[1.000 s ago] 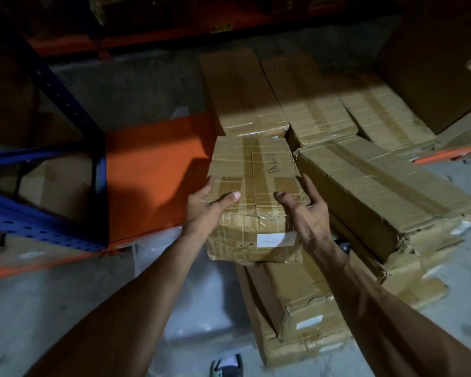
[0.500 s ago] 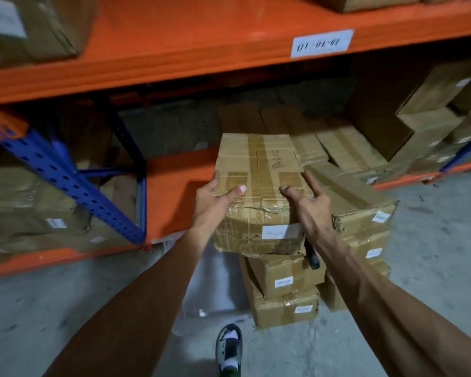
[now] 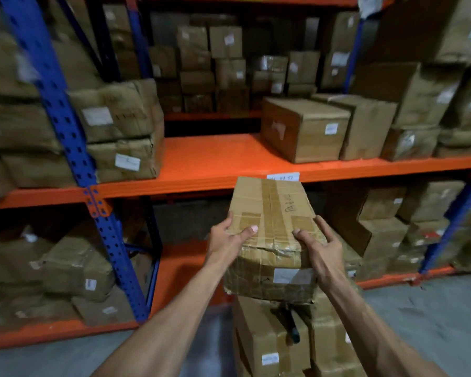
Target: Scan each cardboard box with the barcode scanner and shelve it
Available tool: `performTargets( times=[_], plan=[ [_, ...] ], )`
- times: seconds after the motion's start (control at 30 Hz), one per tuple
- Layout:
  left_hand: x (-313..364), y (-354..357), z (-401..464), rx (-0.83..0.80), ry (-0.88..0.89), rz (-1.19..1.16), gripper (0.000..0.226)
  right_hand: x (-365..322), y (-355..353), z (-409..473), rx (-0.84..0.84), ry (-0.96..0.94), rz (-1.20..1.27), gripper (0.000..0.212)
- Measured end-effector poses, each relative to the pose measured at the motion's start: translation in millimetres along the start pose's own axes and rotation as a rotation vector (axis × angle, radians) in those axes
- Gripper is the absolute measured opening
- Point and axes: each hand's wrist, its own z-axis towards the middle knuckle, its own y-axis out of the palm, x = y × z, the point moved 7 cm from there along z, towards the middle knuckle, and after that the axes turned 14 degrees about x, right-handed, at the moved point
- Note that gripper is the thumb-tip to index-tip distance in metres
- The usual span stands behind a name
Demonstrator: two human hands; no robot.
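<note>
I hold one box (image 3: pixel 272 229) in the lower centre of the frame, raised in front of the rack. My left hand (image 3: pixel 226 246) grips its near left corner, thumb on the taped top, fingers curled under the side. My right hand (image 3: pixel 325 251) grips the near right corner the same way. The box tilts slightly, far end up, with a white label (image 3: pixel 292 276) on its near face. It hangs above a stack of boxes (image 3: pixel 269 338) at the bottom centre; a dark handle-shaped object (image 3: pixel 290 322), probably the scanner, lies on that stack just below the box.

The orange shelf (image 3: pixel 215 156) crosses the middle of the frame. A bare stretch shows at centre, between the crushed boxes (image 3: pixel 123 131) at left and a brown carton (image 3: pixel 302 129) at right. A shelf tag (image 3: pixel 282 176) sits on the beam just above the far edge of my box.

Judged step: shelving. To do it well, I should lift the far edge over the beam, level the box, and slide it straight into the bare stretch, label facing outward. Both grips should stay on the corners until the base rests fully on the shelf. The near end looks crumpled, so pressure belongs under the sides, not on the top. Whether the box is already scanned cannot be told.
</note>
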Motion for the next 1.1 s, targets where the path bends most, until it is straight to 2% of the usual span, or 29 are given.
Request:
performTargets(
  times=[0.17, 0.23, 0.4, 0.57, 0.73, 0.87, 1.03, 1.1],
  plan=[
    [78, -31, 8, 0.025, 0.13, 0.011, 0.062, -68, 24, -5, -0.025, -0.072, 0.073, 0.071],
    [101, -44, 17, 0.051, 0.159, 0.003, 0.065, -91, 42, -5, -0.051, -0.104, 0.087, 0.072],
    [137, -83, 57, 0.145, 0.223, -0.009, 0.09, -128, 106, 4, -0.123, -0.16, 0.121, 0.072],
    [136, -120, 131, 0.224, 0.215, 0.02, 0.093, -135, 201, 23, -0.22, -0.153, 0.154, 0.077],
    [109, -137, 210, 0.224, 0.166, 0.031, 0.09, -112, 286, 58, -0.26, -0.098, 0.131, 0.078],
    [79, -144, 276, 0.22, 0.081, 0.024, 0.094, -85, 350, 90, -0.259, -0.052, 0.11, 0.08],
    [65, -148, 339, 0.246, 0.055, 0.042, 0.09, -72, 411, 128, -0.236, -0.05, 0.075, 0.08],
    [64, -147, 360, 0.24, 0.049, 0.119, 0.091, -74, 427, 142, -0.223, -0.081, 0.063, 0.077]
  ],
)
